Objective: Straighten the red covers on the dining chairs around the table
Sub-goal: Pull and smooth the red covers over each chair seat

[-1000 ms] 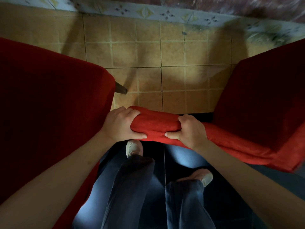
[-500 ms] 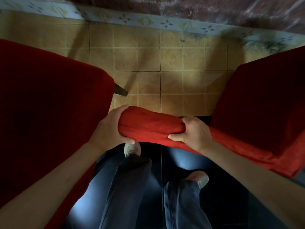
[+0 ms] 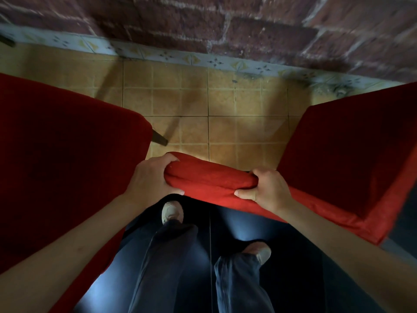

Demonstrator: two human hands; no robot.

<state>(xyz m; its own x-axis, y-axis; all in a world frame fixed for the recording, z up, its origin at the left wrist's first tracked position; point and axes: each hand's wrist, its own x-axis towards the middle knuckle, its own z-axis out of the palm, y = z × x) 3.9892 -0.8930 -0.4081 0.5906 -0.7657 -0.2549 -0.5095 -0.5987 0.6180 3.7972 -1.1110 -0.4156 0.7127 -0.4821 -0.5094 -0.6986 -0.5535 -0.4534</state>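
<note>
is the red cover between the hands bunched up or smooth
Bunched: the red cover forms a thick roll with a fold line, gripped by the left hand and right hand.

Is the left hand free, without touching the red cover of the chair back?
No, the left hand grips one end of the red cover, and the right hand grips the other.

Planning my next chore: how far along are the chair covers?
Done: none clearly. In hand: left hand and right hand grip the red cover atop the right chair's backrest. Left: the left chair; others are out of view.
</note>
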